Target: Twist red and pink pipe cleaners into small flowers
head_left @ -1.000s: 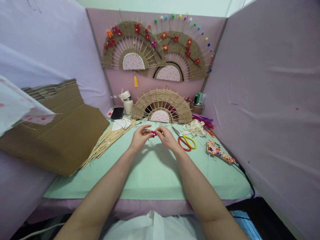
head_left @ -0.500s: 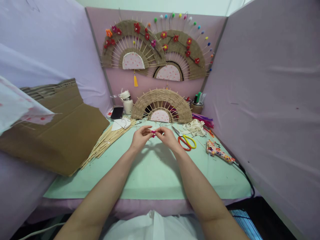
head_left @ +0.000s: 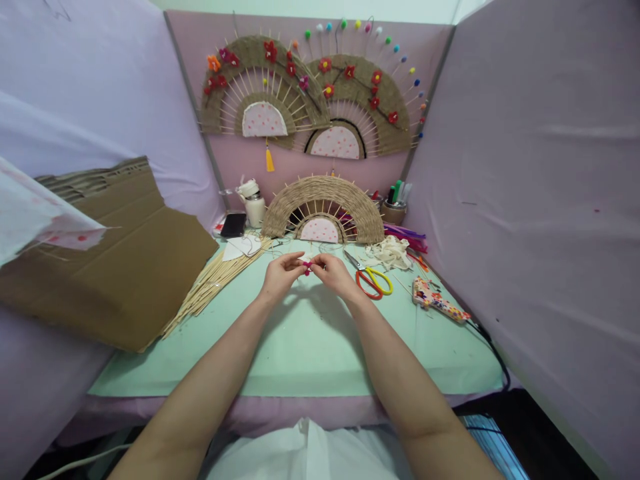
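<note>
A small magenta flower (head_left: 307, 268) with a pale centre is pinched between my two hands, above the mint-green table (head_left: 310, 347). My left hand (head_left: 283, 273) grips its left side with thumb and fingertips. On its other side, my right hand (head_left: 330, 272) holds it the same way; the fingers hide much of the flower. Just behind my hands stands a twine-woven half-round fan (head_left: 324, 190) with thin sticks and a dotted fabric centre. Scissors (head_left: 373, 280) with one red and one yellow handle lie right of my right hand.
A floral-patterned glue gun (head_left: 435, 300) with a black cable lies at the right. Left are thin sticks (head_left: 213, 283) and a large cardboard sheet (head_left: 125, 267). Cream fabric scraps (head_left: 390, 253), a pen pot (head_left: 394, 212), a phone (head_left: 233, 225) and a bottle (head_left: 254, 205) sit farther back.
Both hands stay in nearly the same place, still pinching the flower, which has turned slightly at most. The camera view has tilted a little.
</note>
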Tool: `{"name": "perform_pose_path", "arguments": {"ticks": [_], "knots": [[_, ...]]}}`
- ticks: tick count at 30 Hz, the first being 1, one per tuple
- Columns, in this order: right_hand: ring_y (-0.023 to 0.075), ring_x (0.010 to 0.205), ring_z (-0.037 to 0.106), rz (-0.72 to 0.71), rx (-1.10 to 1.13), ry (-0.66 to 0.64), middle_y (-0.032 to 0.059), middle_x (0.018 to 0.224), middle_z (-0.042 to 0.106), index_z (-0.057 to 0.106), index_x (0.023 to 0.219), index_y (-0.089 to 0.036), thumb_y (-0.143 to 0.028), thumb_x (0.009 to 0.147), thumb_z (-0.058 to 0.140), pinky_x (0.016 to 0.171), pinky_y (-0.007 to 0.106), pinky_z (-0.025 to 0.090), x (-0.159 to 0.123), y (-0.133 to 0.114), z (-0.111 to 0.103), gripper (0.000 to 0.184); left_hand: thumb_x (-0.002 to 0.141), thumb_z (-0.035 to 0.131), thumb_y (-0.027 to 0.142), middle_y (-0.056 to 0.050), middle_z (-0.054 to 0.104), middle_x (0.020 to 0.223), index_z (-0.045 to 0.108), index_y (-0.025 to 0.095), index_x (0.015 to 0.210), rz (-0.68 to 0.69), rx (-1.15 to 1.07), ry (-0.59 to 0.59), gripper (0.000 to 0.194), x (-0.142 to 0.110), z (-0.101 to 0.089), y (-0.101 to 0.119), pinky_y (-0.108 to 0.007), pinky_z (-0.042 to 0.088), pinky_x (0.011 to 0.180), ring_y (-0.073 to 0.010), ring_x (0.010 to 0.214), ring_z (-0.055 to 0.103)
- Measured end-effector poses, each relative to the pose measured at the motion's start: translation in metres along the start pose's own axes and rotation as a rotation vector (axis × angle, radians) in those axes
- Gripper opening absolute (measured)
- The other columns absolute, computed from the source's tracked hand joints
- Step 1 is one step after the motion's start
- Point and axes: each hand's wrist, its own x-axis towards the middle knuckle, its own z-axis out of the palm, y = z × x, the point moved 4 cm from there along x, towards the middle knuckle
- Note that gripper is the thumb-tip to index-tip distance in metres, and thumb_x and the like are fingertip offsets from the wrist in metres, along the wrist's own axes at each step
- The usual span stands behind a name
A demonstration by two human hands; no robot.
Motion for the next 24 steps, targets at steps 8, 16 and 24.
{"name": "perform_pose_path", "arguments": {"ticks": [8,16,24], "knots": [[0.011,0.059,0.046,0.063,0.109,-0.032,0.0,0.066,0.06,0.064,0.072,-0.016,-0.032,0.078,0.05,0.058,0.023,0.034,0.001,0.006,0.001,0.022,0.059,0.073,0.026,-0.003,0.065,0.074,0.061,0.011,0.102,0.025,-0.001,0.017,0.047,0.001,0.0,-0.001,-0.032,0.05,0.069,-0.0152,0.065,0.063],[0.0104,0.057,0.043,0.099,0.173,0.012,-0.0012,0.062,0.057,0.063,0.072,-0.015,-0.033,0.075,0.051,0.056,0.023,0.032,0.003,0.012,0.002,0.022,0.058,0.074,0.029,-0.003,0.063,0.075,0.061,0.013,0.101,0.022,-0.037,0.001,0.047,-0.001,0.003,0.003,-0.035,0.052,0.072,-0.0153,0.067,0.063],[0.0112,0.057,0.047,0.221,0.323,0.093,-0.0001,0.062,0.059,0.064,0.069,-0.015,-0.038,0.071,0.055,0.057,0.024,0.035,0.003,0.016,-0.006,0.024,0.065,0.068,0.032,-0.008,0.058,0.107,0.067,0.019,0.093,0.124,0.153,-0.018,0.031,0.006,-0.006,0.003,-0.025,0.049,0.059,-0.0125,0.07,0.062]]}}
